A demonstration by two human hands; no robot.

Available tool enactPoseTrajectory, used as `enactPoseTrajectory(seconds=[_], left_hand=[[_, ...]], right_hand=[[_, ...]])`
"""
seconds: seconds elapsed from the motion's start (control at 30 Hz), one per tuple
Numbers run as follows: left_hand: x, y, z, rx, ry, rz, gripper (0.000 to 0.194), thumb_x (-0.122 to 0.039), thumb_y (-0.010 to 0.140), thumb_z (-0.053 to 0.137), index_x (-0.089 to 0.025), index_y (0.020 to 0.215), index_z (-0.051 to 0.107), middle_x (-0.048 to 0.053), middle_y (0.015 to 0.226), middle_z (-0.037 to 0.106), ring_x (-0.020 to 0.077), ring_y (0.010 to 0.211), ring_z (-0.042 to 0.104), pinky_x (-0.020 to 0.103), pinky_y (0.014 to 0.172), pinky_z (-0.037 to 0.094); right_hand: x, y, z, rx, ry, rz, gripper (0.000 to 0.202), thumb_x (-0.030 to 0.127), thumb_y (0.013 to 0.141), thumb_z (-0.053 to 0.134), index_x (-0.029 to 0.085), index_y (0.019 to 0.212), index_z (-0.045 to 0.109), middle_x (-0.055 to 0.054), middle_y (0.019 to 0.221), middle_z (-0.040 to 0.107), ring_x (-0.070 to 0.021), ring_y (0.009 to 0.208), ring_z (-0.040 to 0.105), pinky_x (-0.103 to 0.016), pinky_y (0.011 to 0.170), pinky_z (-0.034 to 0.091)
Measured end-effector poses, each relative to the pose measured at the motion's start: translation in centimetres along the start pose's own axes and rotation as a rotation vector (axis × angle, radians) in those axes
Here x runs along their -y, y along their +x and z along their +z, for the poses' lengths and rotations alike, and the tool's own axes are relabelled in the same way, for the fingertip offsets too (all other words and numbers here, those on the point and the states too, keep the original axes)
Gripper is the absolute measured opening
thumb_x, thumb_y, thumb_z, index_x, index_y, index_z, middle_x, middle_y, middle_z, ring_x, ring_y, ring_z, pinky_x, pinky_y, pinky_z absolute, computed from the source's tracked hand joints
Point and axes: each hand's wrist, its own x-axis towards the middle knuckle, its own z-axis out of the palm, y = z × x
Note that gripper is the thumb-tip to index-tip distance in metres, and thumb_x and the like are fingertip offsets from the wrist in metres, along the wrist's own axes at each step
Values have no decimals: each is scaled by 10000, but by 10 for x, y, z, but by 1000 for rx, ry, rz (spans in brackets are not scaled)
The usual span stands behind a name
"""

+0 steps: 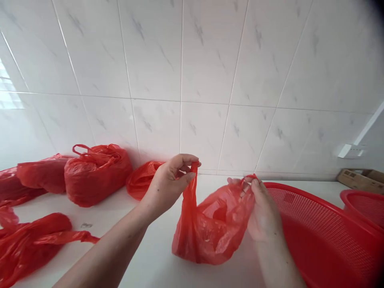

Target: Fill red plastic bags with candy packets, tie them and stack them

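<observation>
A thin red plastic bag (214,232) hangs between my two hands over the white table. My left hand (171,180) pinches one of its handles at the top. On the other side, my right hand (262,208) grips the second handle between thumb and fingers, so the mouth of the bag is spread apart. Whether anything lies inside the bag I cannot tell. Just behind my left hand, another red bag (142,180) rests against the wall. Close to my right hand stands a large red plastic basket (306,200) with a perforated wall.
Filled red bags (97,176) stand along the wall at the left, and another red bag (45,240) lies nearer to me. A second red basket (364,204) and a cardboard box (360,180) are at the far right. A white socket (351,151) juts from the tiled wall (204,60).
</observation>
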Motion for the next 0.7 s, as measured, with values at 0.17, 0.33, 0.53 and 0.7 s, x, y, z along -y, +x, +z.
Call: enactPoseTrajectory(seconds=[0.17, 0.33, 0.53, 0.7], left_hand=[[6, -8, -1, -8, -29, -55, 248, -216, 835, 614, -292, 1071, 599, -2, 981, 667, 156, 930, 615, 296, 781, 509], [-8, -14, 9, -22, 142, 42, 196, -171, 808, 636, -294, 960, 642, -50, 844, 656, 98, 764, 581, 211, 670, 481], [-10, -21, 31, 223, 4, 52, 284, -62, 811, 565, -274, 997, 601, -39, 846, 626, 96, 727, 592, 210, 630, 494], [16, -33, 34, 158, 133, 248, 322, -165, 720, 745, -246, 1005, 619, 11, 918, 580, 144, 818, 557, 267, 714, 477]], right_hand=[[4, -13, -2, 206, -116, 11, 390, 570, 884, 477, 212, 770, 586, 100, 445, 281, -38, 369, 208, -162, 371, 274], [1, -33, 13, 260, -547, 54, 467, 599, 852, 491, 247, 1140, 597, 56, 573, 445, -61, 439, 338, -177, 403, 303], [-6, -40, 28, 568, -742, 148, 354, 527, 846, 552, 189, 921, 627, 68, 559, 383, -74, 492, 331, -210, 469, 297], [-12, -28, 20, 354, -792, 125, 451, 574, 873, 477, 158, 810, 640, 65, 507, 348, -78, 490, 304, -224, 468, 251]])
